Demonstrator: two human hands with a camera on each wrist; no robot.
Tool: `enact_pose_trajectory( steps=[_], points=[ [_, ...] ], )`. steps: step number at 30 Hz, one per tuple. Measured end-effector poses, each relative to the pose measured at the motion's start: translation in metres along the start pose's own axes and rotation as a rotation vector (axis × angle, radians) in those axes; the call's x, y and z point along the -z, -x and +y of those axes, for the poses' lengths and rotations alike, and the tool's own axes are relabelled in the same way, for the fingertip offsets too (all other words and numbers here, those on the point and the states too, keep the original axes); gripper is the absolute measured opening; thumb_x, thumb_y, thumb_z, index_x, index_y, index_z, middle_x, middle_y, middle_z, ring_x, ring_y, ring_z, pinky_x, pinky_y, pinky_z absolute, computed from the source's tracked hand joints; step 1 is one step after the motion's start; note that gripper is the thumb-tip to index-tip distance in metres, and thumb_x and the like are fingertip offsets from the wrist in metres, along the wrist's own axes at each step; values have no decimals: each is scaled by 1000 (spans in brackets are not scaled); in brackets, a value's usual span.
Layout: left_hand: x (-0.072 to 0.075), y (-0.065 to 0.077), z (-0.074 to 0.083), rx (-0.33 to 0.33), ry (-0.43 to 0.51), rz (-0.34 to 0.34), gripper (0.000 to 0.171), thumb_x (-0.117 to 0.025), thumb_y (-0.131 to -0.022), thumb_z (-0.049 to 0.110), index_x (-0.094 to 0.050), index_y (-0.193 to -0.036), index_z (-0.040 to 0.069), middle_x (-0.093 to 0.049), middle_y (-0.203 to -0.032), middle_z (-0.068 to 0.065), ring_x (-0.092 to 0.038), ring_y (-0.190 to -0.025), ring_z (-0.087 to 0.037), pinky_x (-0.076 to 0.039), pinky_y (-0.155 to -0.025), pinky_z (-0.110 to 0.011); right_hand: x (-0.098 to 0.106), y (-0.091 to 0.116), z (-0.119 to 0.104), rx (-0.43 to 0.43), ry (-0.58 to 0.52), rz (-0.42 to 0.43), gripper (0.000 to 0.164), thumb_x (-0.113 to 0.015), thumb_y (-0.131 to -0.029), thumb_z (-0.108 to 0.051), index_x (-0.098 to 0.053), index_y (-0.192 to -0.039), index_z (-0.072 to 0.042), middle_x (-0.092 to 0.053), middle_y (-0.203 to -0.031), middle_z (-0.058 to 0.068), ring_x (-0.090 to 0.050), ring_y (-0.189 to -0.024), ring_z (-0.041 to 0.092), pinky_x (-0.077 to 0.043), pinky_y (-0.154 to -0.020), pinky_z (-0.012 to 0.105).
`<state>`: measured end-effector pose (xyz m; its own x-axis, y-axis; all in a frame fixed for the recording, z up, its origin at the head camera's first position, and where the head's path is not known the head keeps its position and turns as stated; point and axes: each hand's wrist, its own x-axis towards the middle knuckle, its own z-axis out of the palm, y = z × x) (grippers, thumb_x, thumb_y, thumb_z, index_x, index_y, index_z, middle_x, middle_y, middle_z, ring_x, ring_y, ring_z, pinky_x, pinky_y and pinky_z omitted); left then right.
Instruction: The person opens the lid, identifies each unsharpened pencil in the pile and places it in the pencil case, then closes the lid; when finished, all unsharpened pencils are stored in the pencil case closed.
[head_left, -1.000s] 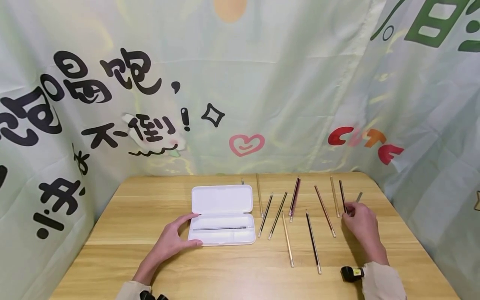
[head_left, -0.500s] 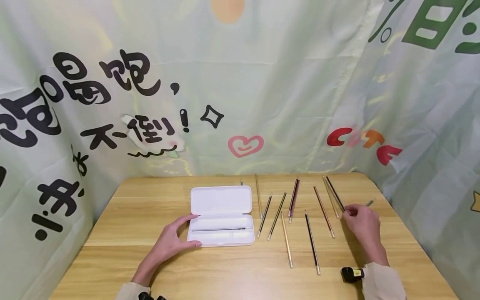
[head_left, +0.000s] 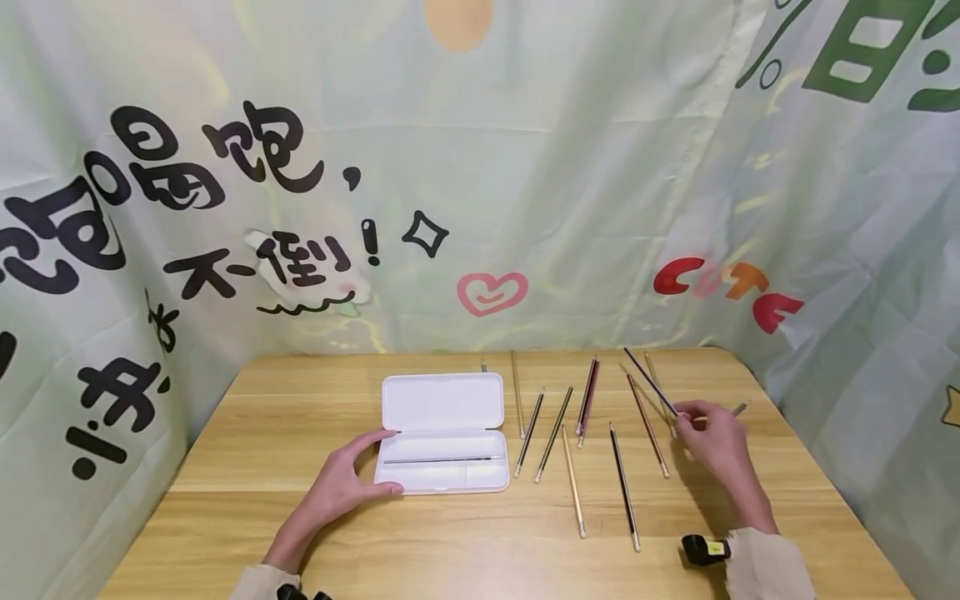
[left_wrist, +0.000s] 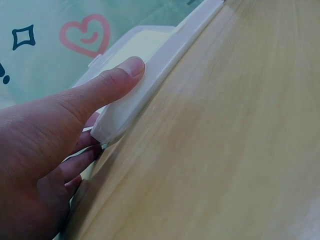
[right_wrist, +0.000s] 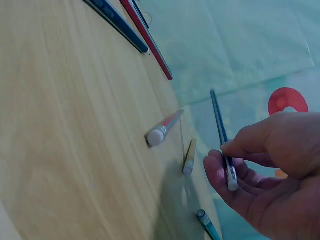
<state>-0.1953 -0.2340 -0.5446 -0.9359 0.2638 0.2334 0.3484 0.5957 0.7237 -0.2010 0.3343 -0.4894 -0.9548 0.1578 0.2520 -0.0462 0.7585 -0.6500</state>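
Note:
In the head view a white pencil case [head_left: 442,400] lies open on the table, with one pencil [head_left: 438,459] in its tray. My left hand [head_left: 341,479] holds the case's left end, thumb at the front edge and forefinger near the hinge; the left wrist view shows the thumb on the case's white wall [left_wrist: 167,60]. At the right, my right hand [head_left: 716,437] pinches a dark pencil [head_left: 651,381], raised off the table and slanting up to the left. Its white eraser end [right_wrist: 232,184] lies inside the hand in the right wrist view.
Several pencils lie scattered between the hands, among them a black one [head_left: 624,483], a natural wood one [head_left: 573,483] and a reddish one [head_left: 648,425]. Another pencil [head_left: 741,409] pokes out behind my right hand. A printed cloth [head_left: 600,208] hangs behind the table.
The dark pencil in my right hand has swung from nearly upright in view to slanting left, and the hand has shifted slightly left. My left hand and the case stay put.

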Motion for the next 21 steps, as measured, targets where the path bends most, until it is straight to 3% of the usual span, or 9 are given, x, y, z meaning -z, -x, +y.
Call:
enact_pose_trajectory(
  steps=[4,12,16,21],
  points=[
    [0,0,-1,2,-2,2,84,-94,-66,53,-63,-138,26,-61,-143,-6,-53,-134,-34,-42,-109,-60,-5,-1,-5,32,-34,-45,19,-64,-95,2,-70,-112,9,-71,-100,24,-70,-81,29,-51,-56,23],
    [0,0,-3,2,-12,4,82,-94,-67,51,-63,-139,25,-61,-143,-8,-54,-134,-35,-41,-109,-61,-24,-2,-21,89,-143,-25,21,-68,-95,4,-72,-116,5,-72,-103,22,-69,-93,33,-51,-70,12],
    [-1,0,-3,-3,-21,9,82,-94,-68,51,-63,-139,24,-61,-143,-8,-54,-133,-35,-42,-108,-61,-34,-2,-31,116,-209,-30,21,-69,-96,1,-73,-117,3,-73,-107,21,-70,-94,25,-49,-76,8],
    [0,0,-2,13,-17,-2,84,-94,-68,53,-62,-140,25,-60,-144,-6,-53,-134,-34,-42,-109,-60,-44,0,-44,124,-241,-17,18,-70,-97,-2,-75,-114,0,-73,-111,19,-65,-93,3,-49,-78,8]
  ],
)
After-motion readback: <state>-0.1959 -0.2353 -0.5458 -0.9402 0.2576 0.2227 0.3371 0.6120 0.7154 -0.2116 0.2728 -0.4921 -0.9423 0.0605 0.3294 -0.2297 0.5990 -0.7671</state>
